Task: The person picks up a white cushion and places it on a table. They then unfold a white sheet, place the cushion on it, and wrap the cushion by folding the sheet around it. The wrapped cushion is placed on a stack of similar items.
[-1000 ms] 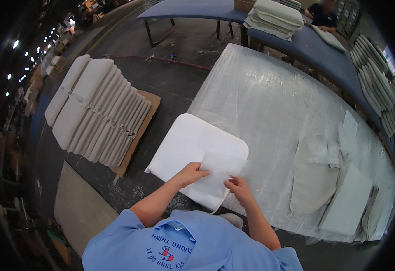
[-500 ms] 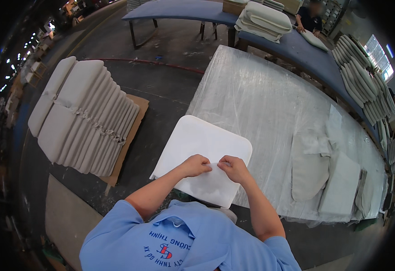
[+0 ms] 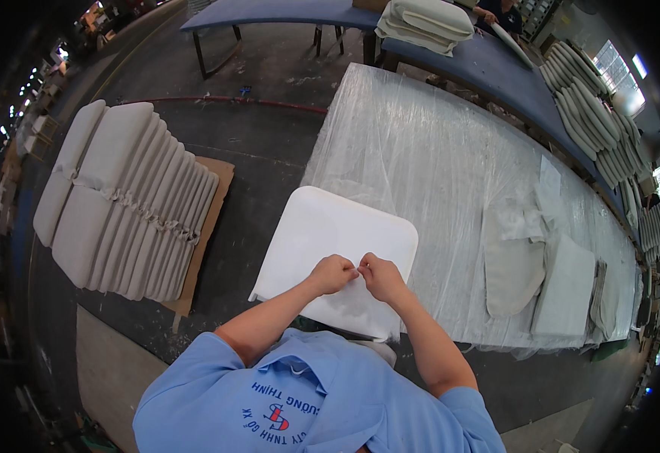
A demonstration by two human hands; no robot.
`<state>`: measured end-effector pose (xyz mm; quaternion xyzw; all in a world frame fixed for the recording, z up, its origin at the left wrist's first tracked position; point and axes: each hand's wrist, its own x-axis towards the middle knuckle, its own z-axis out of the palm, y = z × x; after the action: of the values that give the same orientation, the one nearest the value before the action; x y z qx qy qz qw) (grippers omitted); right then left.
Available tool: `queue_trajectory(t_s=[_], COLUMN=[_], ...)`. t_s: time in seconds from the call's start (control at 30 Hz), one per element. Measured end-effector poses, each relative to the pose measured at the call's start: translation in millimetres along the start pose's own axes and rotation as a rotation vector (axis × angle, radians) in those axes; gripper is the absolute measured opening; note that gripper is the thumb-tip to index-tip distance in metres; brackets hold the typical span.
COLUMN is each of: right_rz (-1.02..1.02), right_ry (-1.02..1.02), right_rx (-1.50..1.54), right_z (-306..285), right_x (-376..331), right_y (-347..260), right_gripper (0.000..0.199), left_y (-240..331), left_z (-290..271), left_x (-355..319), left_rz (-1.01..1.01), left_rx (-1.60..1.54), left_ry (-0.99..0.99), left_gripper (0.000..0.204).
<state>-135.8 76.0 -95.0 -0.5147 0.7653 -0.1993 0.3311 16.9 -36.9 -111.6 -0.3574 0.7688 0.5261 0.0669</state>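
Workshop floor [image 3: 262, 136], dark and scuffed, lit by lamps and a window at the rim of the head view, the only view held.

Item: plastic-wrapped worktop [image 3: 435, 158], glossy, crossing the centre to the right. On its right part: one loose grey cloth piece [image 3: 511, 279], beside a pale panel [image 3: 564, 287].

Item: white pad [image 3: 337, 226], rounded corners, lying at the worktop's near left corner, its left part apparently beyond the edge.

Item: translucent sheet [image 3: 355, 298], thin, above the pad's near half; its outline hard to tell against the white.

Item: left hand [image 3: 335, 274] and right hand [image 3: 381, 277], nearly touching, fingers narrowed to a pinch, apparently on the sheet's upper edge.

Item: stack of grey pads [image 3: 118, 196], left, with brown cardboard [image 3: 213, 196] along its right side.

Item: blue worktop [image 3: 488, 74], far right, bearing folded pale cushions [image 3: 424, 26]; a co-worker [image 3: 507, 16] in dark clothing stands behind.

Risks, by judgement: uneven pulling by the two pinches could tear or crease the sheet; a loosened fingertip could let it slip; downward pressure on the pad's overhang could tip it floorward.
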Motion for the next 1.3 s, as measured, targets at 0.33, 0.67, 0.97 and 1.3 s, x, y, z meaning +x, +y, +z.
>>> queue_trajectory(t_s=[0.33, 0.67, 0.97, 1.3], right_rz=[0.209, 0.144, 0.411, 0.207], right_ry=[0.086, -0.002, -0.234, 0.387], right_rx=[0.316, 0.808, 1.010, 0.920], right_z=[11, -16, 11, 66], right_x=[1, -17, -79, -98], right_y=[51, 16, 73, 85], right_gripper=[0.016, 0.026, 0.052, 0.027], left_y=[-40, -15, -11, 2], left_z=[18, 33, 61, 113], left_x=[-34, -21, -28, -60], left_rz=[0.174, 0.117, 0.203, 0.105], left_rx=[-0.184, 0.051, 0.128, -0.022], left_ry=[-0.035, -0.411, -0.273, -0.153], left_gripper=[0.030, 0.042, 0.037, 0.037])
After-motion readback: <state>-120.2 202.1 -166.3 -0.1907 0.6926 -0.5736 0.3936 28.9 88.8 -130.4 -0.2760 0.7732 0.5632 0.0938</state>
